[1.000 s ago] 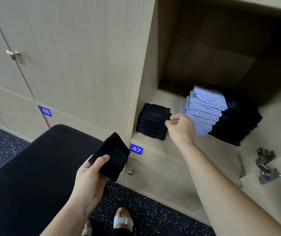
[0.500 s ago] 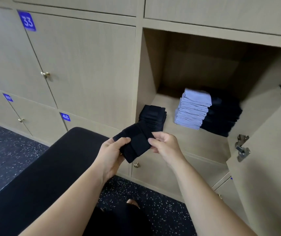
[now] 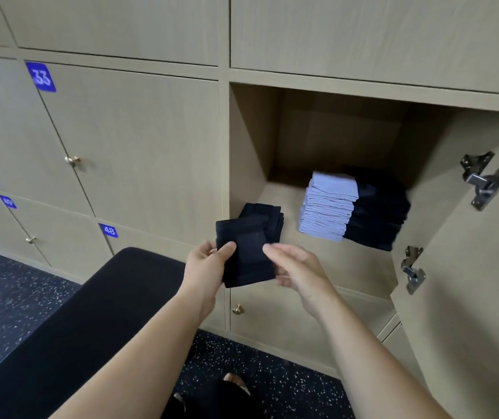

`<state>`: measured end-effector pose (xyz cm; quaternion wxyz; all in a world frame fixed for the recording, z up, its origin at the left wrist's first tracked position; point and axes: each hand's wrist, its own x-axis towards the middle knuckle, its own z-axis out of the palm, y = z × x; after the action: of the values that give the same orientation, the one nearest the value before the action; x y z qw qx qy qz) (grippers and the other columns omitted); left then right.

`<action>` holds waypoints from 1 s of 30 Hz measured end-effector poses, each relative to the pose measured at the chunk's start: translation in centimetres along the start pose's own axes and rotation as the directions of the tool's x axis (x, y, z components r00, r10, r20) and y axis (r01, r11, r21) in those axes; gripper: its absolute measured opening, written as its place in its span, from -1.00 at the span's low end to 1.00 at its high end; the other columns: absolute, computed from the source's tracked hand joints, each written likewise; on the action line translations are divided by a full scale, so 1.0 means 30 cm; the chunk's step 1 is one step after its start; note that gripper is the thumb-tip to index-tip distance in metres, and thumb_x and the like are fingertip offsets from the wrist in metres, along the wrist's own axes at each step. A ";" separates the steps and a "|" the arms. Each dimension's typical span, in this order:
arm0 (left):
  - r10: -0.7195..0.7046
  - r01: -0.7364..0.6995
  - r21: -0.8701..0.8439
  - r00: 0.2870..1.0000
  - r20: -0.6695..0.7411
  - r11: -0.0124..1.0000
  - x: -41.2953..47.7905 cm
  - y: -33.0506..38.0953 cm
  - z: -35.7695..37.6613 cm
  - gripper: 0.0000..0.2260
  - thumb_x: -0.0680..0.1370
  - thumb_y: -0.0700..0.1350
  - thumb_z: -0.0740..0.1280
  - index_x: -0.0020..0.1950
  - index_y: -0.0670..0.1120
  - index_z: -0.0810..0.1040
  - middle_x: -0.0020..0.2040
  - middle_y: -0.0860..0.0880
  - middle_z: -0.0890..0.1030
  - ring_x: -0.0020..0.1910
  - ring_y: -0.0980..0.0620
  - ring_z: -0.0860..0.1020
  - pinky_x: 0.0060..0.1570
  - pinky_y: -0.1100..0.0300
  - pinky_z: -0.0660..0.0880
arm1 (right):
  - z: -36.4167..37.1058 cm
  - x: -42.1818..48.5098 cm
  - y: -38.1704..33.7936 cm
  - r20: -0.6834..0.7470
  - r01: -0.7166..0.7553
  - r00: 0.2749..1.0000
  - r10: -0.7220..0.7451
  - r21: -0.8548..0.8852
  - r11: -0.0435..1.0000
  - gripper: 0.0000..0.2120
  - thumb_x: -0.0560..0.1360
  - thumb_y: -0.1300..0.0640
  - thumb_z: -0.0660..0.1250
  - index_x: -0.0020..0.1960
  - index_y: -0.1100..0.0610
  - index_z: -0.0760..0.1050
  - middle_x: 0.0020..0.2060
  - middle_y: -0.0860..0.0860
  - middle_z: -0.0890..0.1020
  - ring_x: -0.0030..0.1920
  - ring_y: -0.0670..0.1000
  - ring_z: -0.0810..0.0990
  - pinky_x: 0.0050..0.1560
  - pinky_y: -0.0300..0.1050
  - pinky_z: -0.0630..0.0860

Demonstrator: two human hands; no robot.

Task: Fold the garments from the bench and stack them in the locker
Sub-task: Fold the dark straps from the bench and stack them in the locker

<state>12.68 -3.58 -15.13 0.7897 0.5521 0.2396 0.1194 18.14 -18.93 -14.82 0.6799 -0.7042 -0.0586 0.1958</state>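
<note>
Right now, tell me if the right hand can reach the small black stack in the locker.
Probably yes: the door is open and the small black stack sits at the front edge, beyond the right hand.

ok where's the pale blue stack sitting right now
In the head view the pale blue stack sits inside the open locker, right of centre. It is right up against a dark stack on its right, with a small black stack apart to its left.

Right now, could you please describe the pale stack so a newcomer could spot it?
Look into the only open locker. On its floor the pale stack sits between a low black stack, front left, and a dark stack against its right. It alone is lavender.
</note>
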 end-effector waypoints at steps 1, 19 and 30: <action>-0.023 0.021 -0.097 1.000 -0.018 0.995 0.002 -0.013 0.014 -0.88 0.60 -0.25 0.31 -0.13 -0.13 0.47 -0.10 -0.16 0.66 -0.09 -0.10 0.64 0.02 -0.02 0.59 | 0.003 -0.001 0.024 0.028 -0.027 0.999 0.028 -0.015 1.000 -0.82 0.45 0.02 0.45 0.00 0.08 0.60 -0.14 -0.01 0.70 -0.20 -0.05 0.65 -0.11 -0.16 0.52; 0.221 -0.187 0.354 0.974 -0.058 0.916 0.271 -0.095 -0.029 -0.82 0.57 -0.23 0.36 0.15 -0.05 0.58 -0.01 0.06 0.65 -0.01 0.17 0.61 0.01 0.39 0.51 | -0.028 0.394 0.036 -0.372 0.214 0.892 -0.256 -0.151 0.965 -0.83 0.50 0.29 0.35 -0.11 0.42 0.45 -0.36 0.06 0.40 -0.38 -0.13 0.34 -0.46 -0.42 0.30; 0.206 -0.125 0.693 0.978 -0.035 0.710 0.358 -0.193 -0.149 -0.68 0.56 -0.07 0.38 0.31 0.00 0.51 0.15 0.14 0.57 0.17 0.07 0.53 0.23 0.14 0.45 | 0.025 0.641 -0.060 -0.394 0.077 0.918 -0.049 0.056 0.995 -0.92 0.53 0.26 0.34 -0.14 0.18 0.52 -0.28 0.02 0.56 -0.29 -0.06 0.55 -0.33 -0.25 0.58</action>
<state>19.17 2.83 -24.40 0.5006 0.8169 0.2591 0.1224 35.82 -11.41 -16.81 0.7083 -0.7024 0.0629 0.0306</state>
